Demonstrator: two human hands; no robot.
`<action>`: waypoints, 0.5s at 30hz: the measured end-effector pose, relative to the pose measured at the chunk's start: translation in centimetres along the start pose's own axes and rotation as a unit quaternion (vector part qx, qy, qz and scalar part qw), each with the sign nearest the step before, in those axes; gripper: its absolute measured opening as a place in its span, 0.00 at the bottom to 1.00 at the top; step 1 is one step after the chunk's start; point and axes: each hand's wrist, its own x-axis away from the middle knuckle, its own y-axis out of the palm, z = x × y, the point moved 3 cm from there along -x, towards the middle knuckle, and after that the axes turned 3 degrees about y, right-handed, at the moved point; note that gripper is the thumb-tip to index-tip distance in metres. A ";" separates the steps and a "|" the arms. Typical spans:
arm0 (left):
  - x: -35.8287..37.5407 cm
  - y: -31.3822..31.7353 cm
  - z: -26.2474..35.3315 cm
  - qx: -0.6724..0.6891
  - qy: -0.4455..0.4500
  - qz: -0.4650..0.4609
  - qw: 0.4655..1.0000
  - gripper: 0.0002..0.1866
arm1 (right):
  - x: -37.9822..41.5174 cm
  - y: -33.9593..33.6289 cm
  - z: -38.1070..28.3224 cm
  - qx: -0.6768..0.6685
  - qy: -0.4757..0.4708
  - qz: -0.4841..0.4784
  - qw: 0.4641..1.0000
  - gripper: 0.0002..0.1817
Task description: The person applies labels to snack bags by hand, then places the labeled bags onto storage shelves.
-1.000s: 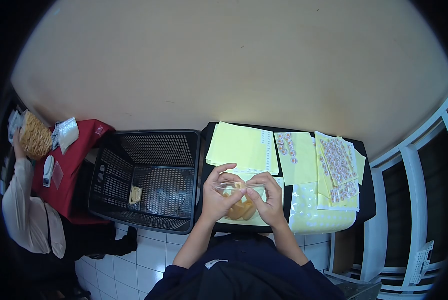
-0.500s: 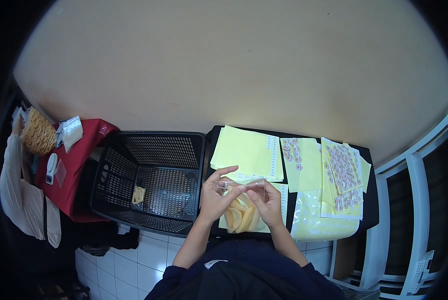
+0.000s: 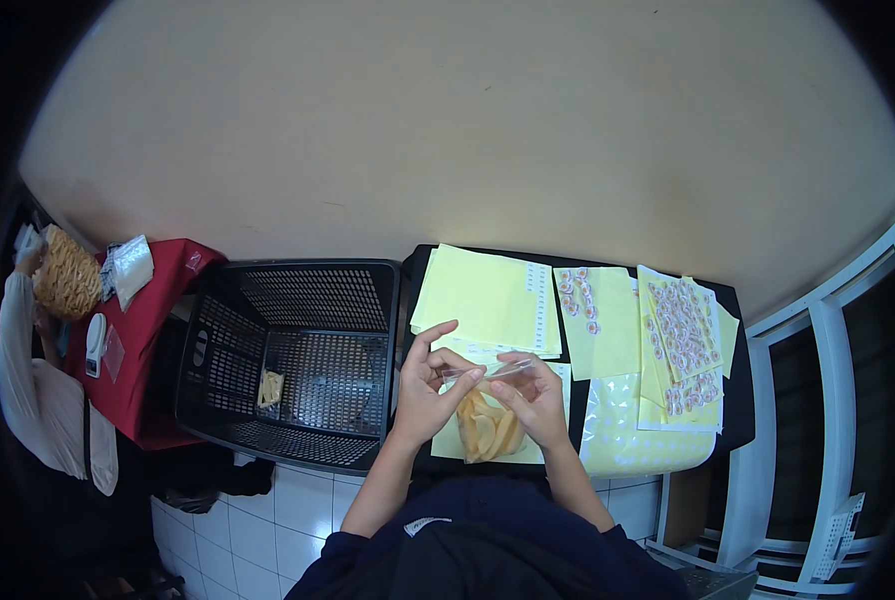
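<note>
A clear plastic bag of pale yellow chips hangs below my two hands, over the yellow sheets on the black table. My left hand pinches the left side of the bag's top edge between thumb and fingers, with the index finger raised. On the right side of the same edge, my right hand is closed with thumb and fingers. The two thumbs nearly meet at the middle of the bag's mouth. Behind the hands lies a stack of yellow sheets.
Left of the table stands a black crate with a small bag of chips inside. Sticker sheets lie at the right. A co-worker handles a large chip bag by a red table with a scale.
Both hands still hold the bag's top edge. The bag hangs slightly further right, its chips showing more sharply. My left index finger is lifted higher. The whole view has shifted slightly.
</note>
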 end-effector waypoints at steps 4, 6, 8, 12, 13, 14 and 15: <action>0.1 0.4 -0.3 0.009 0.020 0.022 1.000 0.30 | 0.2 -0.1 0.0 0.040 -0.019 0.016 0.999 0.18; -0.1 0.9 0.1 0.087 0.023 0.031 0.995 0.31 | 0.4 0.1 -0.4 0.077 -0.049 0.053 0.994 0.19; -0.1 0.7 -0.2 0.069 0.009 0.018 0.997 0.31 | 0.3 -0.1 -0.3 0.090 -0.068 0.056 0.992 0.19; 0.0 0.1 -0.7 0.017 0.049 -0.009 0.999 0.33 | 0.0 -0.2 -0.5 0.043 -0.059 0.022 0.997 0.21; 0.1 -0.2 -0.7 0.018 0.048 -0.009 0.999 0.33 | 0.0 -0.3 -0.3 0.044 -0.058 0.022 0.997 0.21; 0.1 -0.4 -0.8 0.012 0.019 -0.022 1.000 0.33 | -0.2 -0.4 0.2 0.022 -0.031 0.001 0.999 0.21; 0.1 -0.4 -1.0 0.006 -0.010 -0.034 0.999 0.34 | -0.2 -0.4 0.5 0.001 -0.004 -0.020 1.000 0.21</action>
